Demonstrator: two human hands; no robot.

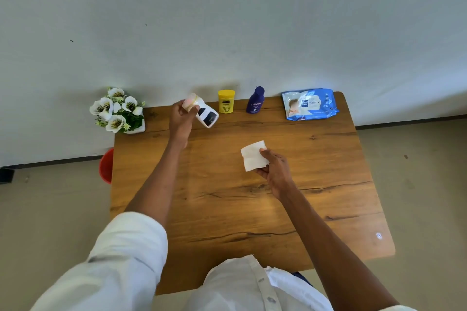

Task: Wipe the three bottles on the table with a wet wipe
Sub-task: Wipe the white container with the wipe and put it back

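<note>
My left hand (pixel 181 118) grips a white bottle (pixel 206 113) with a dark label by its pink cap end, tilted above the far left part of the wooden table (pixel 227 209). A yellow jar (pixel 226 101) and a dark blue bottle (pixel 255 100) stand upright to its right, along the table's far edge. My right hand (pixel 274 171) holds a folded white wet wipe (pixel 253 155) over the middle of the table, apart from the bottles.
A blue pack of wet wipes (pixel 310 104) lies at the far right corner. A pot of white artificial flowers (pixel 117 111) stands at the far left corner. A red bucket (pixel 106 165) sits on the floor left of the table. A pale wall rises behind.
</note>
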